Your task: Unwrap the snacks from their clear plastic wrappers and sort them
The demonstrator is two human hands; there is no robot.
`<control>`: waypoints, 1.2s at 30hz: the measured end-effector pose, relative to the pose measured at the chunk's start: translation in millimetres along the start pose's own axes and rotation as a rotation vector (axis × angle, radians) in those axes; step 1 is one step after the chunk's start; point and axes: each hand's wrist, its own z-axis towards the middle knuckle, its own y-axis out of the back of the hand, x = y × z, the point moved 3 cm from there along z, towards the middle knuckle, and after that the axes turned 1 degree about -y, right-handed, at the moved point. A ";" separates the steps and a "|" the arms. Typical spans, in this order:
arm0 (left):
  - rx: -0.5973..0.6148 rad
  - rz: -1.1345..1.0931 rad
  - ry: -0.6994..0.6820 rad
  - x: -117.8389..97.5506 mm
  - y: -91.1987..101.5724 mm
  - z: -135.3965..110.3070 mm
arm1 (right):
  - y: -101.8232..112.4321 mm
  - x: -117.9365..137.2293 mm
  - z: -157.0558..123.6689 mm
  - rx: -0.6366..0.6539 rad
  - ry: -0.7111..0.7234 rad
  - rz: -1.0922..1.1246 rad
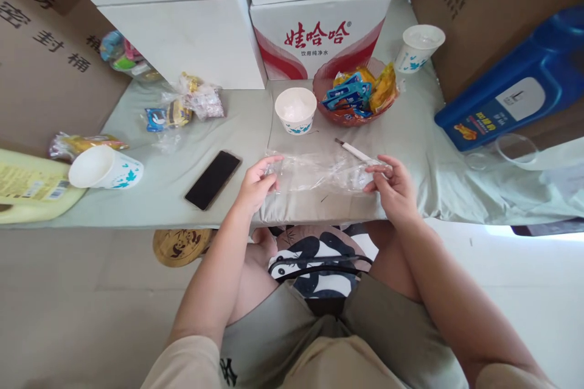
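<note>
A clear plastic bag (314, 171) is stretched between my two hands, low over the cloth near the front edge. My left hand (259, 184) pinches its left end between thumb and fingers. At the other end, my right hand (391, 187) grips the bunched plastic. Just behind my right fingers lies a thin white pen-like stick (356, 151) with a dark tip. Beyond the bag stands a paper cup (295, 110) with crumpled clear plastic in it. A black phone (213, 180) rests to the left of my left hand.
A pink glass bowl (326, 115) of wrapped snacks sits behind. Another paper cup (418, 48) stands back right, and one (106, 168) lies tipped at left. Snack packets (176, 110) lie left. A blue bottle (511, 85) leans at right; boxes (319, 36) line the back.
</note>
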 end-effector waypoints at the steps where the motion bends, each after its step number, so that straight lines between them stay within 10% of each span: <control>1: -0.003 0.019 -0.011 0.9 0.6 -0.6 | -0.3 0.8 0.7 -0.017 -0.027 -0.033; 20: 0.037 0.969 -0.222 -6.2 -13.4 -17.1 | -9.4 12.6 -11.9 -0.073 0.256 -0.913; 29: 0.058 1.073 -0.313 -1.3 -20.2 -10.2 | -10.4 40.8 -59.0 0.429 0.346 -1.017; 36: 0.101 0.894 -0.434 3.2 -30.4 4.4 | -50.2 47.5 1.0 0.342 0.194 -0.886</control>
